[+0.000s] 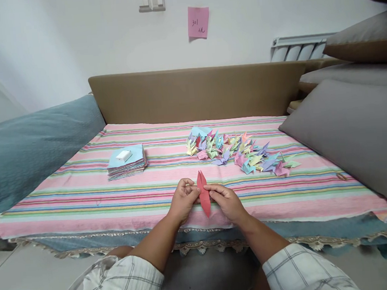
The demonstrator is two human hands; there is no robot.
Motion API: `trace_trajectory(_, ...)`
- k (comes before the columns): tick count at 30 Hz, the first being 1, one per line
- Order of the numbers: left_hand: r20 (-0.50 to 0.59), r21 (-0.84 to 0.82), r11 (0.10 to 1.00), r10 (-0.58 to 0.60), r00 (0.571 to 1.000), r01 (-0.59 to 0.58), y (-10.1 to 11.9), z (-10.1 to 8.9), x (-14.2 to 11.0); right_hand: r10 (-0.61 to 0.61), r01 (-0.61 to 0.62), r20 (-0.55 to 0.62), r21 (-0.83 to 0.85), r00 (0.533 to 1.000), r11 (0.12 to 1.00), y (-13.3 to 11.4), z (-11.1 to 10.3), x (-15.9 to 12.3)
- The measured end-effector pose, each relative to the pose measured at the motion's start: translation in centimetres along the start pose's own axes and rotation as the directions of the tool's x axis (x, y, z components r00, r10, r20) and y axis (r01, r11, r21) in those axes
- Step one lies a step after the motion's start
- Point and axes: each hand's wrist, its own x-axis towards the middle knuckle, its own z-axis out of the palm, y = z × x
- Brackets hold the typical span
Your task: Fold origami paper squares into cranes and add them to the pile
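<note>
Between my hands is a piece of red folded paper (204,201), long and narrow, with a split tip pointing away from me and a single point towards me. My left hand (184,199) pinches its left edge between thumb and fingers. On the opposite edge, my right hand (226,200) grips it with thumb and forefinger. The paper is held just above the near part of the striped cloth. Beyond my hands, to the right, lies a heap of folded paper cranes (226,149) in many colours.
A stack of square paper (128,168) with a small white block (123,156) on top sits at left. Everything rests on a striped cloth (82,195) over a sofa. Grey cushions (354,126) bound the right, a blue-covered armrest (41,149) the left, a brown backrest (196,95) the far side.
</note>
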Motion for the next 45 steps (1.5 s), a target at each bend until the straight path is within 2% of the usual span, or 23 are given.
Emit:
trace_trajectory(3, 0.012, 0.012, 1.000, 0.002, 1.000, -0.002, 0.0, -0.1, 0.1, -0.052, 0.053, 0.018, -0.064, 0.999, 0.997, 0.0, -0.3, 0.1)
trace_trajectory(7, -0.014, 0.033, 0.998, -0.056, 0.998, 0.056, 0.0, -0.3, 0.1, -0.135, 0.141, 0.048, -0.161, 0.990, 0.977, -0.1, -0.6, 0.1)
trace_trajectory(11, 0.003, 0.032, 0.994, -0.103, 0.995, 0.103, 0.2, -0.4, 0.1, -0.180, 0.193, 0.075, -0.237, 0.981, 0.952, -0.2, -1.1, 0.1)
trace_trajectory(14, 0.050, 0.052, 0.993, -0.107, 0.993, 0.105, 0.5, -0.6, 0.0, -0.169, 0.180, 0.067, -0.226, 0.983, 0.957, -0.1, -1.4, 0.2)
trace_trajectory(20, 0.181, 0.146, 0.989, -0.037, 0.983, 0.010, 0.5, -1.0, 0.1, -0.155, 0.162, 0.050, -0.203, 0.987, 0.966, 0.0, -1.4, 0.3)
trace_trajectory(25, 0.128, 0.199, 0.975, 0.070, 0.989, -0.094, 0.1, -1.0, 0.3, -0.167, 0.174, 0.055, -0.201, 0.984, 0.964, -0.1, -1.3, 0.2)
trace_trajectory(29, 0.130, 0.249, 0.958, 0.115, 0.985, -0.145, 0.1, -0.9, 0.2, -0.163, 0.174, 0.072, -0.204, 0.984, 0.963, -0.4, -1.2, 0.1)
trace_trajectory(33, 0.108, 0.265, 0.953, 0.121, 0.987, -0.145, 0.0, -0.7, 0.1, -0.148, 0.151, 0.035, -0.147, 0.988, 0.977, -0.3, -0.9, 0.1)
trace_trajectory(37, 0.064, 0.287, 0.947, 0.132, 0.989, -0.144, -0.4, -0.7, 0.1, -0.074, 0.071, -0.024, -0.087, 0.997, 0.994, 0.1, -0.4, 0.1)
trace_trajectory(45, -0.003, 0.236, 0.967, 0.097, 0.995, -0.093, -0.7, -0.4, 0.1, 0.003, -0.009, -0.083, -0.069, 0.997, 0.998, 0.1, -0.1, 0.0)
